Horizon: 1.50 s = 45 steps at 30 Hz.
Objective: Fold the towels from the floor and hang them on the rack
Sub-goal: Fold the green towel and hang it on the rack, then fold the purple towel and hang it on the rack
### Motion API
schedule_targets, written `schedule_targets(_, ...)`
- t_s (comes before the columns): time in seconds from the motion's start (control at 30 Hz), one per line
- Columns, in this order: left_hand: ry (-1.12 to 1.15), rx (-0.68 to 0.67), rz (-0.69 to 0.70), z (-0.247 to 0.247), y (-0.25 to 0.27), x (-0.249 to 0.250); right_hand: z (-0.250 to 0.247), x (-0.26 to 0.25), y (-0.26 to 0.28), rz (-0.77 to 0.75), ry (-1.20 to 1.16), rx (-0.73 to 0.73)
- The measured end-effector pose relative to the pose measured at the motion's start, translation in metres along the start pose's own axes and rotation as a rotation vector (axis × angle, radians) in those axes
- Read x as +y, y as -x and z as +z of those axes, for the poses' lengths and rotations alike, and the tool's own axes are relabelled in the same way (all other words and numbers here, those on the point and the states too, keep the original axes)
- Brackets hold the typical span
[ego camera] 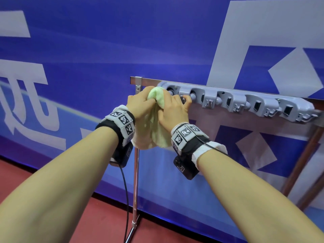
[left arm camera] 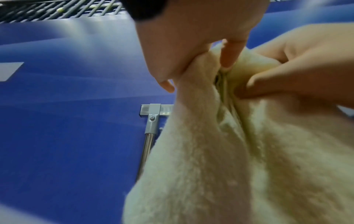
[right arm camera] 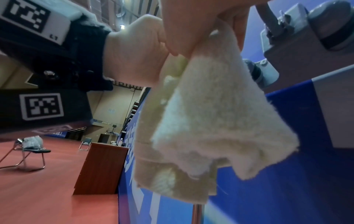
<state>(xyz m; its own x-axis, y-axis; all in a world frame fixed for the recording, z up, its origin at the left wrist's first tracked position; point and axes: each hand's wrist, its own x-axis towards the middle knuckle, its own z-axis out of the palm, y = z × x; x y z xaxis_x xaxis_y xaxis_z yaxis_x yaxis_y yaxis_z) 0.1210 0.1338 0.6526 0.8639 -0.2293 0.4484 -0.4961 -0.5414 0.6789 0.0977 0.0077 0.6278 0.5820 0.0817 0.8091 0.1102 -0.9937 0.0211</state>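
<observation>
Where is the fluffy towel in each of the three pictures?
Head: the towel is in the middle, bunched between both hands at the rack's left end.
Left wrist: it fills the lower right.
Right wrist: it hangs down the centre.
Shared landmark: the blue banner behind it.

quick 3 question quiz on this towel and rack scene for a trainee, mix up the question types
1. True or false: both hands grip the towel.
2. The towel is held at which end of the grey clip rack? A) its left end B) its right end C) its middle
3. Fill in: the floor is ___ in colour.

Key: 1 true: left hand and right hand both bunch it. 2 A. 3 red.
</observation>
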Motion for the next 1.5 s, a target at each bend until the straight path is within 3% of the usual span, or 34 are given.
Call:
schedule_targets(0.1, 0.102, -0.013, -0.072, 0.000, 0.000, 0.004, -0.009, 0.005, 0.002, -0.032, 0.011, -0.114)
schedule_targets(0.2, 0.026, 0.068, -0.011, 0.004, 0.004, 0.012, -0.011, 0.007, 0.010, -0.042, -0.009, -0.153)
schedule_targets(0.4, -0.164, 0.230, 0.091, 0.014, 0.036, 0.018, -0.022, 0.009, 0.037, 0.012, -0.208, 0.029)
schedule_targets(0.57, -0.207, 0.358, 0.027, 0.034, 0.069, 0.037, -0.045, 0.028, 0.067, 0.100, -0.278, -0.071)
schedule_targets(0.73, -0.211, 0.183, 0.081, 0.068, 0.092, 0.046, -0.062, 0.055, 0.109, 0.175, -0.329, -0.249)
schedule_targets(0.93, -0.296, -0.123, -0.037, 0.133, 0.133, 0.042, -0.061, 0.092, 0.168, 0.258, -0.275, -0.414)
schedule_targets(1.17, -0.322, -0.379, -0.239, 0.229, 0.195, -0.007, -0.024, 0.128, 0.271, 0.388, -0.312, -0.639)
schedule_targets(1.3, -0.177, -0.371, -0.393, 0.277, 0.230, -0.045, 0.016, 0.137, 0.332, 0.495, -0.385, -0.750)
schedule_targets(1.5, 0.054, -0.303, -0.658, 0.348, 0.271, -0.139, 0.093, 0.138, 0.421, 0.662, -0.452, -0.909)
